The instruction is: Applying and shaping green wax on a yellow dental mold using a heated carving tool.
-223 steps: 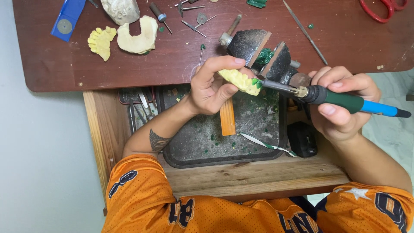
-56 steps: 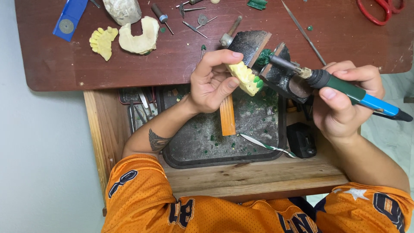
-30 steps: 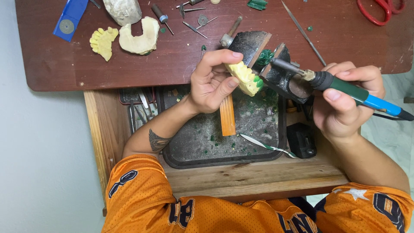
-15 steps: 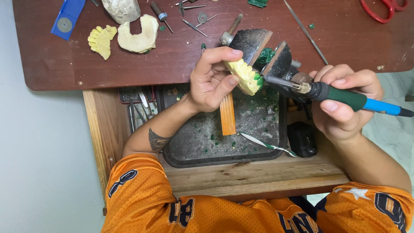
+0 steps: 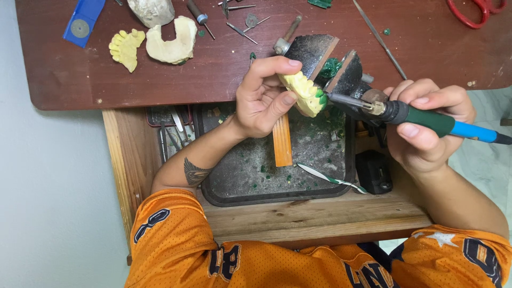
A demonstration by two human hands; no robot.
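Gripping a yellow tooth cast [image 5: 304,92] over a dark tray [image 5: 224,186], the left hand [image 5: 262,98] pinches it in its fingers. The right hand [image 5: 426,130] clasps a green-and-blue heated pen [image 5: 426,118], its tip seemingly touching green wax [image 5: 320,100] on the cast, below the table [image 5: 373,69].

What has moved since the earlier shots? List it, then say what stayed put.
The right hand has tipped the green-and-blue heated tool back down, bringing its metal tip to the green patch on the yellow dental cast. The left hand keeps its grip on the cast. The black tray and tabletop casts stayed put.
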